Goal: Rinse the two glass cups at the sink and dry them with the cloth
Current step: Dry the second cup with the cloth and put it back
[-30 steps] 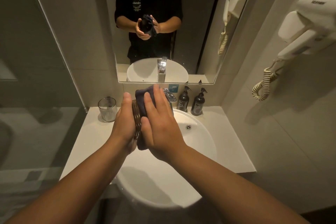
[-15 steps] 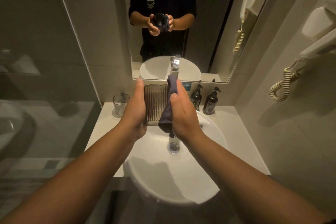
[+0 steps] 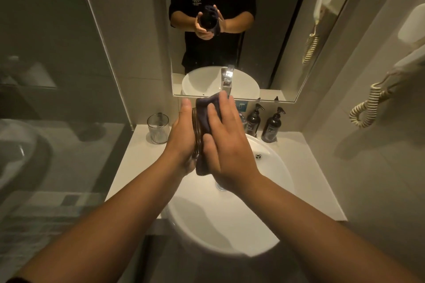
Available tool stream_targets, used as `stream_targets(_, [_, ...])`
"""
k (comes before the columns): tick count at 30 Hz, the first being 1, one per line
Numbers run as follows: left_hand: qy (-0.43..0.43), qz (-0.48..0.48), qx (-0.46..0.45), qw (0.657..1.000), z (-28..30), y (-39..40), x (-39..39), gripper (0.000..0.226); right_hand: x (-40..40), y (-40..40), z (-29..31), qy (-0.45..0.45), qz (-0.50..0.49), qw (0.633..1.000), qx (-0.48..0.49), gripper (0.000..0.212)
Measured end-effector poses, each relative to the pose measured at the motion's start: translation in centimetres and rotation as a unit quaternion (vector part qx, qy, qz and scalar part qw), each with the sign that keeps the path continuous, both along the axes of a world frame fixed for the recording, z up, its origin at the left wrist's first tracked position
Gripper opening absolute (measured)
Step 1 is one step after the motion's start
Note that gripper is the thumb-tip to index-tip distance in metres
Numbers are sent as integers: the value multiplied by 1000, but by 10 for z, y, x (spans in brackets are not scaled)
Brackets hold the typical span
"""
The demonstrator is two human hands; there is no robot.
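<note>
Head view, mid-frame: left hand [image 3: 181, 138] is gripping the ribbed glass cup [image 3: 197, 135]; right hand [image 3: 226, 147], fingers spread, is pressing the dark cloth [image 3: 207, 117] against it.

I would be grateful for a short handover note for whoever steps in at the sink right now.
Left hand: gripping the ribbed glass cup over the basin.
Right hand: pressing the dark cloth against that cup.
Second glass cup: upright on the counter, left of the basin, untouched by either hand.
Done: cannot tell what has been rinsed; no water visibly running.
Left: finish wiping this cup, set it down, then see to the other.
</note>
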State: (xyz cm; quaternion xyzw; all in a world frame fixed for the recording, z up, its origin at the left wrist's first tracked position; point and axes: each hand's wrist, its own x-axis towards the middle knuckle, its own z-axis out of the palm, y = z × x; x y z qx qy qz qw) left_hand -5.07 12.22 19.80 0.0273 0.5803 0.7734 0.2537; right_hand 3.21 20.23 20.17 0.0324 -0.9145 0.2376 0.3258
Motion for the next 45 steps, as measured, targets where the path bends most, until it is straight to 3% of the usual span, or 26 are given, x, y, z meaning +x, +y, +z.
stream_targets(4, [-31, -17, -7, 999, -1, -2, -1, 75, -7, 10, -1, -31, 42, 976, -212, 55])
stream_targets(8, [-51, -30, 32, 998, 1, -5, -8, 81, -13, 24, -2, -95, 96, 903, -409, 46])
stream_targets(10, [-55, -40, 16, 998, 1, -6, -10, 82, -14, 28, -4, -90, 94, 884, -448, 36])
stream_targets(12, [-39, -21, -33, 999, 3, -5, -11, 78, -14, 26, -3, -80, 81, 894, -433, 37])
stream_targets(15, [17, 58, -112, 992, 7, -1, -10, 62, -15, 20, -3, -76, 21, 949, -304, 53])
stream_targets(17, [41, 87, -132, 987, 9, 1, -6, 65, -14, 18, -3, -69, -16, 974, -214, 58])
stream_targets(21, [27, 1, -84, 996, 9, 4, 2, 94, -8, 10, 3, -44, -39, 994, -88, 58])
stream_targets(26, [33, 1, 16, 999, -6, 4, -6, 67, -1, -1, -2, -4, -36, 997, 73, 57])
stream_targets(28, [32, -18, 28, 999, -11, 4, -9, 63, -1, 1, -4, -9, -13, 999, 32, 57])
stream_targets(31, [1, -49, 15, 999, -16, -2, -12, 63, -4, 10, -3, -50, 35, 984, -165, 57])
stream_targets(36, [-46, -89, 10, 995, -10, -9, -16, 69, -9, 23, -1, -111, 106, 894, -421, 45])
stream_targets(38, [-38, -49, -43, 997, -4, -4, -13, 73, -12, 22, -3, -119, 56, 912, -389, 51])
stream_targets(41, [-10, 67, -132, 989, 3, 6, -8, 77, -15, 15, -8, -92, -25, 960, -263, 57])
stream_targets(45, [8, 7, -121, 993, 4, 9, -3, 98, -11, 10, -7, -58, -46, 987, -140, 58])
